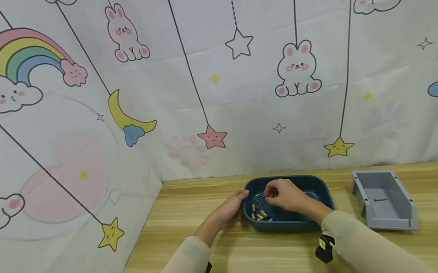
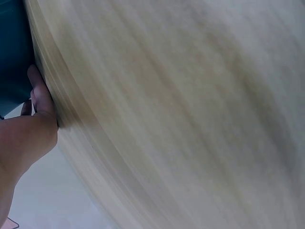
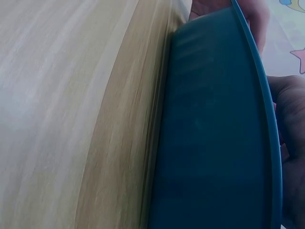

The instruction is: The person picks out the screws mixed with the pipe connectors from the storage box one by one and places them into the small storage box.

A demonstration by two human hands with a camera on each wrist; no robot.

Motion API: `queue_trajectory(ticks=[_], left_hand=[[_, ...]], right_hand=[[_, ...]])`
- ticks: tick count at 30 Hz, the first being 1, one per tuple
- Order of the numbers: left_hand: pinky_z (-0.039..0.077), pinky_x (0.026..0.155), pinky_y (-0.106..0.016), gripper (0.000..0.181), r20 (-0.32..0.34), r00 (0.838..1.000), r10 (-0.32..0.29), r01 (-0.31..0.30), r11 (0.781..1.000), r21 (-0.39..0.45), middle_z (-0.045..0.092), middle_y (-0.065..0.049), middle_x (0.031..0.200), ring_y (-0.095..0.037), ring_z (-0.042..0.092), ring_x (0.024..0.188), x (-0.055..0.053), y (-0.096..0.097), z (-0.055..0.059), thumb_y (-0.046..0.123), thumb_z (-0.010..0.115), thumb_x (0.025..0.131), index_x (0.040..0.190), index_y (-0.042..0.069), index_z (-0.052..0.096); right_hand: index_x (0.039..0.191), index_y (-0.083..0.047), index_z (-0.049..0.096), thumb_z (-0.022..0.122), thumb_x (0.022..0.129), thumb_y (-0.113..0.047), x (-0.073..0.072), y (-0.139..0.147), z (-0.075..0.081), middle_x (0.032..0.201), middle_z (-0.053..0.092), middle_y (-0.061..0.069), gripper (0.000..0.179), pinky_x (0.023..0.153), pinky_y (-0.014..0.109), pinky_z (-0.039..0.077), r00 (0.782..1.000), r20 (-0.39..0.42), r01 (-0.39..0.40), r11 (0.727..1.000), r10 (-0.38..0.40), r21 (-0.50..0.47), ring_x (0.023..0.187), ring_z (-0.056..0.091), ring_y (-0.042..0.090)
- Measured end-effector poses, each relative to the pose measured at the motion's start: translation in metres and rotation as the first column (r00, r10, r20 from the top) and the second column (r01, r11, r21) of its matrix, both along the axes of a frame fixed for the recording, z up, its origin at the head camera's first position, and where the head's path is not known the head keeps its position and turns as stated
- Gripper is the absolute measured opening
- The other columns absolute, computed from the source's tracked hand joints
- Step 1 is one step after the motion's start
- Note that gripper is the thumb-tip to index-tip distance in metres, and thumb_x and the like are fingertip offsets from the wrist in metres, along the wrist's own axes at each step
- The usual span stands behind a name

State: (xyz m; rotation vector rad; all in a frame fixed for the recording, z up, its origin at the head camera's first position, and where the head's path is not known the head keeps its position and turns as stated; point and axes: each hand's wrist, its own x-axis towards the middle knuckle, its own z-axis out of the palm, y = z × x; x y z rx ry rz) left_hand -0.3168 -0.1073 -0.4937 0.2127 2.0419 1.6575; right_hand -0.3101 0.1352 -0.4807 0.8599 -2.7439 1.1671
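Observation:
A dark blue plastic tray (image 1: 293, 225) stands on the table. In its left end lie several small brass-and-blue fittings (image 1: 259, 215) and a few dark screws (image 1: 258, 203). My left hand (image 1: 230, 208) rests against the tray's left end, its fingers fairly straight along the outer wall in the left wrist view. Over the tray's inside, my right hand (image 1: 286, 194) pinches a small screw (image 1: 262, 196) between thumb and fingertips. From the right wrist, the tray's wall hides most of that hand, and the screw cannot be seen there.
To the right of the tray stands a grey open-front bin (image 1: 391, 223) with one screw (image 1: 380, 200) on its floor. Both stand on a wood-grain table (image 1: 193, 195). A white printed curtain (image 1: 262, 149) hangs behind and at the left.

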Motion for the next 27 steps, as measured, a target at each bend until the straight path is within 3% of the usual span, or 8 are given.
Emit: queue_trajectory(ticks=[7,15,22,27], left_hand=[[0.045,0.070,-0.028,0.057,-0.002,1.000,-0.006,0.006,1.000,-0.007,0.056,-0.014,0.136,-0.018,0.058,0.093,-0.001,0.000,0.000,0.045,0.042,0.114,0.153,0.003,0.044],[0.046,0.068,-0.028,0.054,0.012,1.000,-0.018,0.018,1.000,0.003,0.059,-0.013,0.127,-0.015,0.060,0.087,-0.001,-0.003,0.001,0.044,0.042,0.115,0.149,0.003,0.048],[0.048,0.074,-0.030,0.057,0.009,1.000,-0.027,0.027,1.000,-0.011,0.058,-0.012,0.137,-0.019,0.061,0.103,-0.002,-0.002,0.001,0.046,0.041,0.115,0.154,0.005,0.046],[0.048,0.071,-0.028,0.055,0.009,1.000,-0.019,0.019,1.000,-0.006,0.060,-0.011,0.130,-0.019,0.062,0.097,-0.001,-0.003,0.001,0.045,0.042,0.114,0.150,0.005,0.049]], right_hand=[[0.100,-0.003,0.074,0.076,0.096,-0.005,0.000,-0.012,0.001,0.089,0.068,-0.003,0.005,0.071,0.029,0.055,1.000,-0.002,-0.013,1.000,0.013,0.014,0.077,0.061,0.008],[0.102,-0.005,0.074,0.076,0.097,-0.006,0.003,-0.025,-0.001,0.091,0.067,-0.004,0.006,0.073,0.028,0.054,1.000,0.023,-0.014,1.000,0.014,0.025,0.079,0.062,0.008],[0.099,-0.007,0.074,0.077,0.096,-0.006,0.005,-0.030,-0.004,0.090,0.067,-0.004,0.004,0.072,0.029,0.054,1.000,0.017,-0.012,1.000,0.012,0.023,0.078,0.062,0.009],[0.096,-0.008,0.073,0.077,0.095,-0.006,0.004,-0.034,-0.004,0.089,0.067,-0.004,0.005,0.071,0.028,0.054,1.000,0.008,-0.014,1.000,0.013,0.017,0.077,0.062,0.008]])
